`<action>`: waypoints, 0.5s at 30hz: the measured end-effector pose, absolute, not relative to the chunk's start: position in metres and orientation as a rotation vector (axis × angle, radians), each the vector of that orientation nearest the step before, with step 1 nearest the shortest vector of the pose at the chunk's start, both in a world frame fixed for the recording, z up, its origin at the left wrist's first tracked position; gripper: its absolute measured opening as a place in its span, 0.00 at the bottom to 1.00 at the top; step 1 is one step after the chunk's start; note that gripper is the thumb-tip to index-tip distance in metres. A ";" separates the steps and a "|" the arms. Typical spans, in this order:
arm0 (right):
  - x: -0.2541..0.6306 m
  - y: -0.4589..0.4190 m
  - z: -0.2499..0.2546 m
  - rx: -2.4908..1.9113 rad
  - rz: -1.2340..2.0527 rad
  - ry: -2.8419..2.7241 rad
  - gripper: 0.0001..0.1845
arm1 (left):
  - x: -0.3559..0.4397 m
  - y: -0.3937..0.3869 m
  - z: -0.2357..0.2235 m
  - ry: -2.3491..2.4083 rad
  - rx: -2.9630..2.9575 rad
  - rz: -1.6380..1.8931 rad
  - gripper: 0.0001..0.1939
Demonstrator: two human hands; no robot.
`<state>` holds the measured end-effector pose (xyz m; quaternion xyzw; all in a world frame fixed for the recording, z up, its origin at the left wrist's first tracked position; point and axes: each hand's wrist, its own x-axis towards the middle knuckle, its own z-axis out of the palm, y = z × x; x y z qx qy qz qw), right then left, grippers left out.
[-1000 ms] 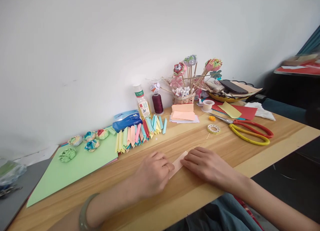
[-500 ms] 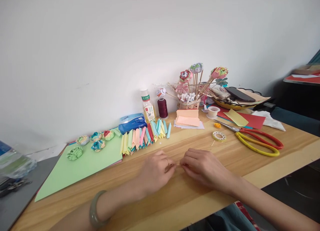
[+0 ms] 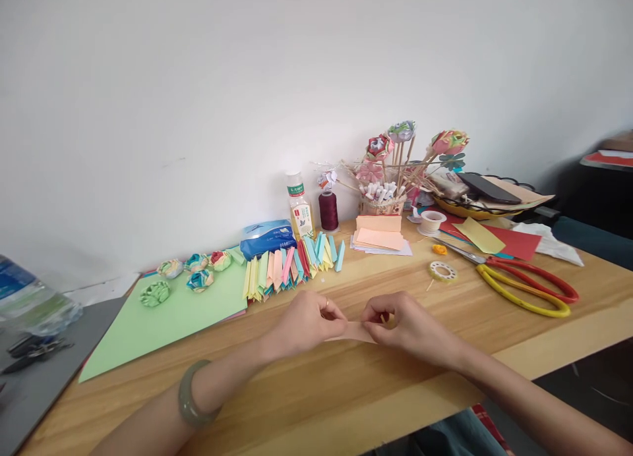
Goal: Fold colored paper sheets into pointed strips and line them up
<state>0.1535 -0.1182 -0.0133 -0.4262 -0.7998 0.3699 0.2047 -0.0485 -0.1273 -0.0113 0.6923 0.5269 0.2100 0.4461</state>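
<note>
Between my two hands is a small strip of pale peach paper [image 3: 353, 333], just above the wooden table [image 3: 297, 403]. My left hand [image 3: 311, 321] pinches its left end between thumb and fingers. At the right end, my right hand [image 3: 400, 321] grips the paper in the same way, fingers curled. The fingers cover both ends of the strip, so its folds are partly hidden. Beyond my hands lies a stack of peach paper slips [image 3: 380, 238]. A dense row of folded coloured paper pieces [image 3: 289, 266] stands to the left of that stack.
Large scissors [image 3: 524, 281] and a tape roll [image 3: 442, 271] lie on the right. Green sheets [image 3: 163, 337] on the left carry several paper flowers [image 3: 200, 280]. A bottle [image 3: 301, 209], maroon thread spool [image 3: 328, 211] and flower-filled basket [image 3: 383, 205] stand by the wall.
The paper between my hands, earlier seen as a thin edge, now shows a broader face. My fingers have shifted on it, and the camera view has turned slightly left.
</note>
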 end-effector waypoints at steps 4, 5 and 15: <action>0.161 -0.111 -0.018 -1.214 1.178 -2.122 0.07 | -0.054 -0.120 -0.006 1.324 1.675 0.515 0.09; 0.163 -0.109 -0.019 -1.216 1.215 -2.098 0.07 | -0.054 -0.119 -0.005 1.326 1.667 0.512 0.09; 0.198 -0.100 -0.025 -1.305 1.212 -1.956 0.12 | -0.080 -0.100 -0.003 1.377 1.606 0.644 0.06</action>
